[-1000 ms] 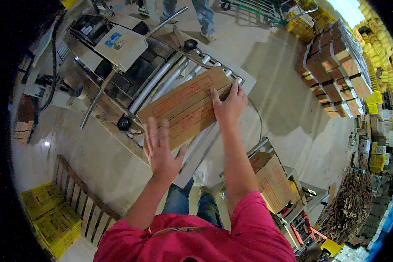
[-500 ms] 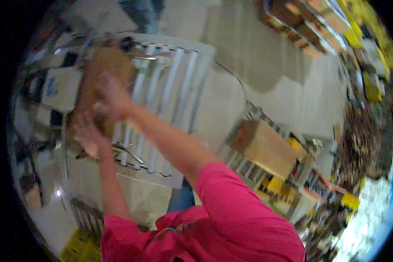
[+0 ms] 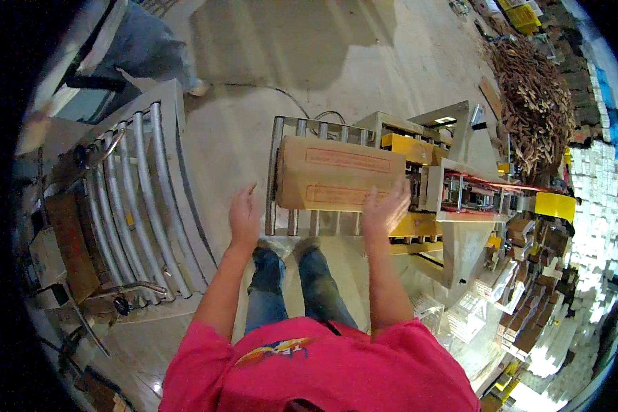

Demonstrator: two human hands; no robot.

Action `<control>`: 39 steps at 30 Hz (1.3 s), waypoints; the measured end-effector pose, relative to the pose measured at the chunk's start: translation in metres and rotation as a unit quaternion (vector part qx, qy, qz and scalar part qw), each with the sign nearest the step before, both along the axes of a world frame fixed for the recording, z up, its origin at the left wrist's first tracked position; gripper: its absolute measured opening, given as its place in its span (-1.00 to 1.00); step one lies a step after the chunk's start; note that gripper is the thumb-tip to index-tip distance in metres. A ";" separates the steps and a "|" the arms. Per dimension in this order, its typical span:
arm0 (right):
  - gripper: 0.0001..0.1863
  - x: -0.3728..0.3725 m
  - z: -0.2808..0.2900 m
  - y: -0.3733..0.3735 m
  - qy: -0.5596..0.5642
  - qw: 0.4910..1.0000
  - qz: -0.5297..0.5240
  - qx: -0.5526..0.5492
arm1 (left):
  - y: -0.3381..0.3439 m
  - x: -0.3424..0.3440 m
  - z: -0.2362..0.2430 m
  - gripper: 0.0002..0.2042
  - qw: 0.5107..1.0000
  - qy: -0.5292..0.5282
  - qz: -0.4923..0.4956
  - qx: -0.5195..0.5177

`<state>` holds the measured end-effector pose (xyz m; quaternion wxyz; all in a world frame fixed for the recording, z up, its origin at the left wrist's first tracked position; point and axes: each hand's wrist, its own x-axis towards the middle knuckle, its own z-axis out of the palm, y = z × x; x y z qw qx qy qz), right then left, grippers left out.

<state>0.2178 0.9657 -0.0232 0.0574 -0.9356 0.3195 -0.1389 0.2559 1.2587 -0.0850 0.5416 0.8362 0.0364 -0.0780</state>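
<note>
A closed cardboard box [image 3: 340, 175] with red printed frames lies lengthwise on a short roller conveyor [image 3: 292, 218] in front of me. My right hand [image 3: 387, 208] is open at the box's near right corner. Its fingers overlap the box edge, and whether they touch it I cannot tell. Off the conveyor's left end, my left hand [image 3: 244, 214] is held up, open and holding nothing. A gap separates it from the box.
The box's right end faces a machine [image 3: 474, 196] with yellow guards. To my left stands another roller table [image 3: 159, 199], with a brown box [image 3: 72, 240] beyond it. Another person's leg [image 3: 144, 48] shows at upper left. A cable [image 3: 275, 89] crosses the floor; brown pieces [image 3: 532, 103] are heaped far right.
My hands have left the brown box at the left roller table. The view has swung right, and both hands are now by the box on the right conveyor.
</note>
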 end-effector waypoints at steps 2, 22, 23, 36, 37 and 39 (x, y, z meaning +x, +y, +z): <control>-0.31 0.010 -0.009 -0.039 -0.014 0.995 -0.082 0.045 | -0.034 0.029 -0.036 -0.61 0.993 0.106 0.041 -0.024; -0.63 0.088 0.054 0.098 -0.126 0.909 0.271 0.289 | 0.030 -0.136 0.125 -0.33 0.742 0.132 0.440 -0.489; -0.65 0.099 0.063 0.127 -0.127 0.902 0.286 0.298 | 0.046 -0.136 0.136 -0.34 0.724 0.122 0.462 -0.497; -0.28 0.132 0.087 0.395 -0.216 0.814 0.416 0.343 | 0.169 -0.137 0.159 -0.21 0.812 -0.174 0.356 0.429; -0.20 0.114 0.086 0.400 -0.171 0.827 0.358 0.398 | 0.181 -0.136 0.157 -0.20 0.827 -0.138 0.299 0.456; -0.10 0.081 0.067 0.405 -0.146 0.830 0.304 0.445 | 0.190 -0.132 0.146 -0.19 0.853 -0.060 0.167 0.491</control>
